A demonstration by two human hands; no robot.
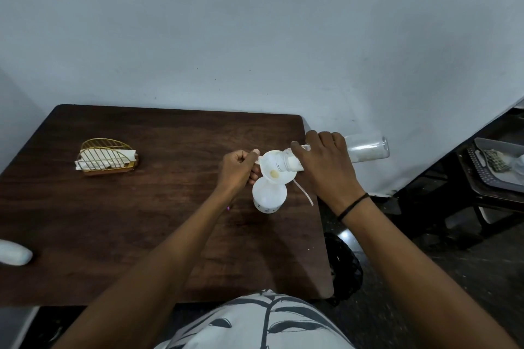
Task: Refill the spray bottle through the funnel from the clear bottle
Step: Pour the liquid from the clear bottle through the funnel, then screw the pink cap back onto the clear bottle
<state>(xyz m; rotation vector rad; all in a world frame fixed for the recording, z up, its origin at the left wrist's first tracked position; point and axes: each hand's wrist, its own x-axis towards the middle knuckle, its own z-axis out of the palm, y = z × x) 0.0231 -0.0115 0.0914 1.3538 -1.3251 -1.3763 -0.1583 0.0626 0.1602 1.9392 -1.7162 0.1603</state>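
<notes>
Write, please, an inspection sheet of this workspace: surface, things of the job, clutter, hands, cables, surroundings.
Surface: dark wooden table against a grey wall.
Job's things: white funnel sits in the white spray bottle; clear bottle tipped almost level, mouth over the funnel; thin tube beside the spray bottle.
Clutter: gold wire napkin holder; white object at the left edge.
Hands: left hand pinches the funnel's tab; right hand grips the clear bottle.
Cables: nothing seen.
Surroundings: black mesh bin; grey tray at right.
</notes>
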